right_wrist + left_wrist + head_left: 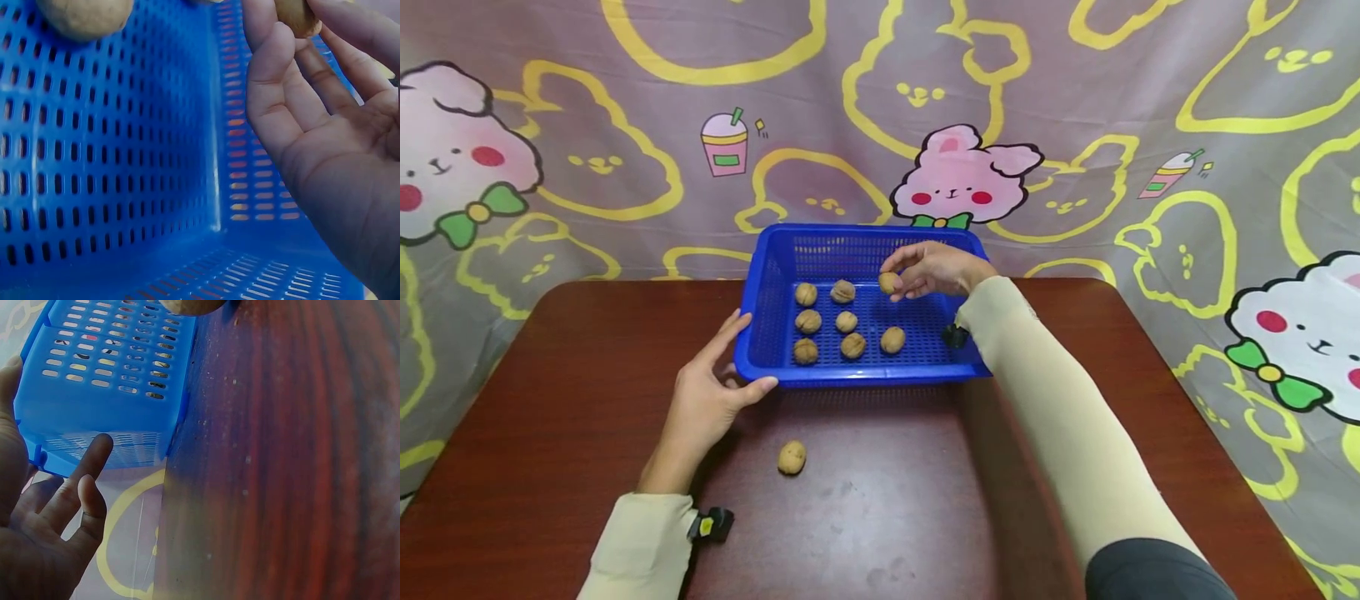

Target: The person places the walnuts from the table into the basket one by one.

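Note:
My right hand [936,271] pinches a walnut [889,283] between thumb and fingertips, inside the blue plastic basket [865,372]. In the right wrist view, the held walnut [297,17] shows at the top edge among the fingers. Several other walnuts lie on the basket floor, roughly in rows toward its left; the one nearest the front middle is a pale walnut [892,340]. At the basket's left front corner my left hand [707,387] holds the rim, thumb on the front edge and fingers along the left side. The left wrist view shows the slotted outer wall beside those fingers.
One loose walnut [792,457] lies on the brown wooden table [880,517], in front of the basket and right of the left forearm. A patterned cloth [820,108] hangs behind the table and along its sides. The basket stands near the table's back edge.

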Tool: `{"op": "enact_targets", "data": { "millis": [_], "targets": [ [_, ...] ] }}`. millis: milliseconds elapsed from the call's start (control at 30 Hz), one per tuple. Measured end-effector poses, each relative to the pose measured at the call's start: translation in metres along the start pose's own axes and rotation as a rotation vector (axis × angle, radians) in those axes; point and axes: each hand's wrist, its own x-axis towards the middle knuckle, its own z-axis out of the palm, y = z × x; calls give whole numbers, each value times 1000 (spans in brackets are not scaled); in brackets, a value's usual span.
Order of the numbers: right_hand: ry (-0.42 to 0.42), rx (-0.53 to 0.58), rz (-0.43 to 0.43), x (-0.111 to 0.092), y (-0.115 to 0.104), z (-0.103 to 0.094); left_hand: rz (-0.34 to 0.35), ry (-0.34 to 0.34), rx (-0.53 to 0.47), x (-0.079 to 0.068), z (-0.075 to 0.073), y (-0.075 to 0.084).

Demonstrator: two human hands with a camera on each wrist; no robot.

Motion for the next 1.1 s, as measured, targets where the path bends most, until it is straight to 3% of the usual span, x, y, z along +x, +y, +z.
{"op": "enact_targets", "data": {
  "millis": [233, 533, 867, 1100],
  "targets": [
    [-36, -161, 97, 6, 6, 1, 8, 8, 25, -1, 1, 0],
    [-74, -252, 198, 15, 15, 12, 14, 9, 18, -3, 1, 1],
    [-30, -329, 192, 15, 16, 18, 18, 13, 17, -2, 0, 0],
    [-15, -384, 158, 7, 13, 12, 8, 9, -3, 0, 0, -1]
  ]
}}
